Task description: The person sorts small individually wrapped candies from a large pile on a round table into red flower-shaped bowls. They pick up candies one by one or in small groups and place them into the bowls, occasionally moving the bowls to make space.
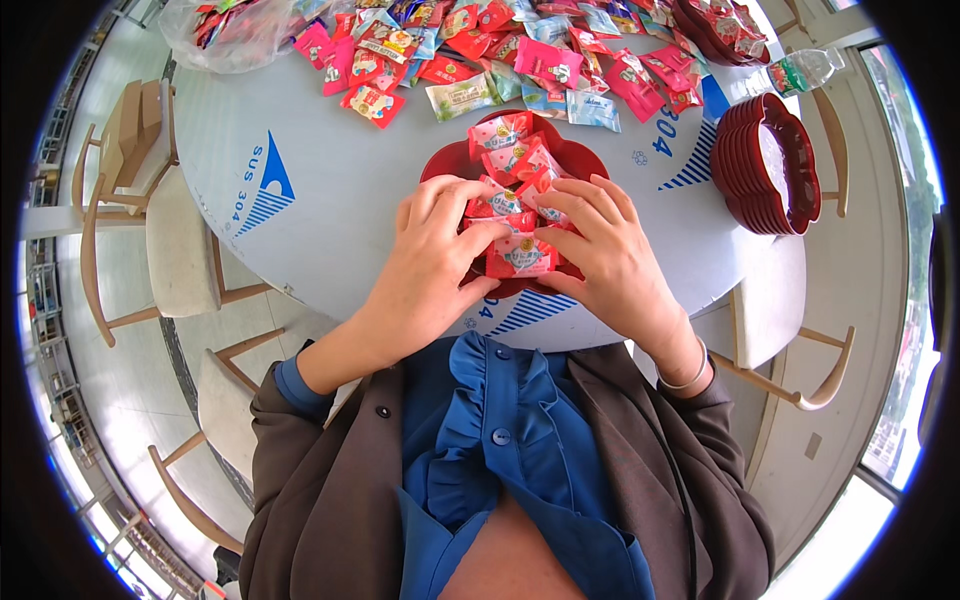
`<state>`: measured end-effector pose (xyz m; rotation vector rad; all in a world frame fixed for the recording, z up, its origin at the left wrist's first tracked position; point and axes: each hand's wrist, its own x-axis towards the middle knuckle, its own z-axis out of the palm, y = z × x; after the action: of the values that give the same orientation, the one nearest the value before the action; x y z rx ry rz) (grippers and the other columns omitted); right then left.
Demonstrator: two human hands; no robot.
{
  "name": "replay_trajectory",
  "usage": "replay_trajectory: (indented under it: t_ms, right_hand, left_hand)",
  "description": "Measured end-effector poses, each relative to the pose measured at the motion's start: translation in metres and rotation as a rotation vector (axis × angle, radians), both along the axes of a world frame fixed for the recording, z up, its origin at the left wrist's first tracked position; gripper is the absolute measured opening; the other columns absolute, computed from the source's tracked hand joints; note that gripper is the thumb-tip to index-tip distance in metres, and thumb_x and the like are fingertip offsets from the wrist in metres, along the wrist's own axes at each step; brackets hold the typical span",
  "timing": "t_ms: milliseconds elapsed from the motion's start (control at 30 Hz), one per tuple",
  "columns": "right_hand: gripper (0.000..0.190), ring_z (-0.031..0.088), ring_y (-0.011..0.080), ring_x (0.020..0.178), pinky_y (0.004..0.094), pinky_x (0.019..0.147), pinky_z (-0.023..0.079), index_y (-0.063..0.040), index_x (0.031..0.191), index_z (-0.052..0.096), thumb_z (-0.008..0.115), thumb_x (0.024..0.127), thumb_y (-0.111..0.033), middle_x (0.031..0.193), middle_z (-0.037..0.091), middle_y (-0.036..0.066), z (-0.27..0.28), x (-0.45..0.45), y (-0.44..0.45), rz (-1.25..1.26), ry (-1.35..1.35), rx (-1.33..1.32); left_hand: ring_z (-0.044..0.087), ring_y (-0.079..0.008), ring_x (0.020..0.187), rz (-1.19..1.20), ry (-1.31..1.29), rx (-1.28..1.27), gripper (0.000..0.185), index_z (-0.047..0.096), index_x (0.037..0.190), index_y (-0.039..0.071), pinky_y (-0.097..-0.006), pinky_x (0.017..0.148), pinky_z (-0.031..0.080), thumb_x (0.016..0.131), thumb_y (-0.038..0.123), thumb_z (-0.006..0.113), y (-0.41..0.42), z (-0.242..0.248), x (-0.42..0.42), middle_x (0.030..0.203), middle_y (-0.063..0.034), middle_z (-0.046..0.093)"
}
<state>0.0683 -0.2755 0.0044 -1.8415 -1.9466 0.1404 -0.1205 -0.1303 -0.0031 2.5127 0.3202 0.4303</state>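
Note:
A dark red flower-shaped plastic tray (pixel 448 160) lies on the round table in front of me. Pink and red candy packets (pixel 501 133) with strawberry prints are heaped in it. My left hand (pixel 442 247) rests over the tray's left side, its fingertips on the packets. From the right, my right hand (pixel 607 244) reaches over the other side, fingers bent on the packets. One wrapped candy packet (pixel 520 256) lies between the two thumbs at the near end of the heap. Whether either hand grips a packet I cannot tell.
Many mixed candy packets (pixel 465 96) cover the table's far part, beside a clear plastic bag (pixel 225 45). A stack of red trays (pixel 765 165) stands at the right, near a plastic bottle (pixel 806 71) and a filled tray (pixel 720 34). Chairs (pixel 180 247) surround the table (pixel 337 165).

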Motion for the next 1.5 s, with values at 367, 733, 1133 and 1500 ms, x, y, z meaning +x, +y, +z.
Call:
replay_trajectory:
  t_ms: [367, 733, 1133, 1500]
  right_hand:
    - [0.031, 0.052, 0.031, 0.134, 0.0529, 0.117, 0.037, -0.004, 0.097, 0.073, 0.084, 0.071, -0.017, 0.131, 0.062, 0.012, -0.001, 0.001, 0.003, 0.022, 0.003, -0.037]
    - [0.028, 0.051, 0.032, 0.134, 0.0551, 0.119, 0.034, -0.003, 0.095, 0.072, 0.083, 0.073, -0.016, 0.13, 0.062, 0.014, 0.0, -0.004, 0.008, 0.039, -0.063, -0.06]
    - [0.038, 0.051, 0.0304, 0.132, 0.0552, 0.119, 0.034, -0.005, 0.103, 0.071, 0.086, 0.071, -0.018, 0.131, 0.06, 0.012, 0.002, 0.001, 0.007, 0.063, -0.04, -0.079]
    - [0.036, 0.058, 0.034, 0.123, 0.0463, 0.108, 0.044, -0.006, 0.112, 0.071, 0.082, 0.082, -0.022, 0.127, 0.065, 0.013, 0.002, 0.063, 0.041, -0.003, 0.17, 0.089]
  left_hand:
    - [0.043, -0.0341, 0.138, -0.016, 0.116, 0.088, 0.053, 0.075, 0.111, 0.009, -0.0488, 0.112, 0.037, 0.061, 0.01, 0.092, 0.002, 0.009, 0.006, 0.145, -0.0106, 0.053]
    - [0.043, -0.0338, 0.138, -0.019, 0.141, 0.186, 0.041, 0.073, 0.105, 0.006, -0.049, 0.113, 0.035, 0.067, 0.008, 0.088, 0.001, 0.007, 0.005, 0.146, -0.0122, 0.052]
    - [0.043, -0.0363, 0.137, -0.073, 0.154, 0.127, 0.044, 0.07, 0.108, 0.003, -0.0494, 0.113, 0.035, 0.068, 0.009, 0.088, 0.007, 0.014, 0.005, 0.146, -0.0153, 0.051]
    - [0.045, -0.0345, 0.135, -0.092, 0.088, -0.045, 0.041, 0.073, 0.108, 0.007, -0.0478, 0.113, 0.039, 0.071, 0.014, 0.089, 0.056, 0.022, 0.04, 0.14, -0.0112, 0.057]
